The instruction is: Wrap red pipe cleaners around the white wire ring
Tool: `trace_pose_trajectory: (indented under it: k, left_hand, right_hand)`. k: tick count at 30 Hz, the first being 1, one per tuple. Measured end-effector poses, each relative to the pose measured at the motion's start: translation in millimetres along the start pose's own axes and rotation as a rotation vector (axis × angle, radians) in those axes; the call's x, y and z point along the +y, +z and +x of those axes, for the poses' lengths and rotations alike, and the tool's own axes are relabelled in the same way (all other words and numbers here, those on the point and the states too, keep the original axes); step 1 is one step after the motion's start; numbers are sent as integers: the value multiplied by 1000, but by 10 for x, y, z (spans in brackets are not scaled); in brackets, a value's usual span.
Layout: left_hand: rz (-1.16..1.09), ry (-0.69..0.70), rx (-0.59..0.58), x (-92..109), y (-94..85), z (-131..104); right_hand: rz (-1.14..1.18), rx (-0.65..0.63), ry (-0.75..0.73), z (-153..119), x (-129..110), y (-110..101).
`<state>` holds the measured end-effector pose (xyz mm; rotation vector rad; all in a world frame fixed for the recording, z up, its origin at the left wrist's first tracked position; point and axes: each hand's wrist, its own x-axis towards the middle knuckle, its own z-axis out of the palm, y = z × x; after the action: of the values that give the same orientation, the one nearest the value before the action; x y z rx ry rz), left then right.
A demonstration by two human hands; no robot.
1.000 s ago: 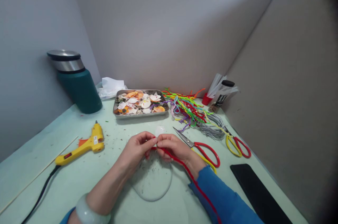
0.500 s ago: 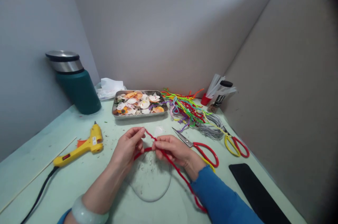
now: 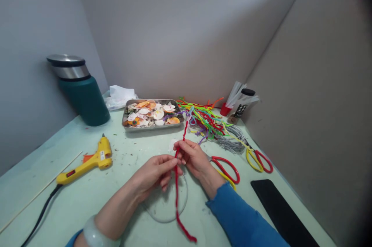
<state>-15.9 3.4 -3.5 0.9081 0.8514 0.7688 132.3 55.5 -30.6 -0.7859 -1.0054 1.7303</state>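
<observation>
A length of red yarn (image 3: 177,192) is pinched between the thumb and fingers of my left hand (image 3: 158,171). Just above and to the right, my right hand (image 3: 193,158) grips the same strand. From there one end rises past my right fingers, and the longer part hangs down toward the near side of the table, its tip curving right. Beneath both hands a thin grey wire ring (image 3: 165,221) lies on the table, its far part hidden by them. Behind my right hand rest scissors (image 3: 229,167) with red and yellow handles, their blades mostly covered.
A yellow glue gun (image 3: 84,167) with a black cord and a thin stick lie left. At the back are a teal bottle (image 3: 84,101), a metal tray (image 3: 151,128) of shells, coloured yarn (image 3: 207,121) and grey wire (image 3: 234,140). More scissors (image 3: 260,160) and a black strip (image 3: 279,208) lie right.
The red yarn has swung from a slant under my right forearm to nearly upright. My left hand has shifted right and lower, and my right hand slightly upward. Both still hold the yarn.
</observation>
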Motion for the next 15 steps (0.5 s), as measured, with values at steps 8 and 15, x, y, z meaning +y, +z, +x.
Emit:
trace_pose_trajectory:
  k: [8, 15]
  left_hand:
    - [-109, 3, 62, 7, -33, 19]
    - [-86, -1, 104, 38, -31, 10]
  right_hand:
    - [-118, -10, 23, -31, -8, 52]
    - [-258, -36, -44, -57, 25, 68]
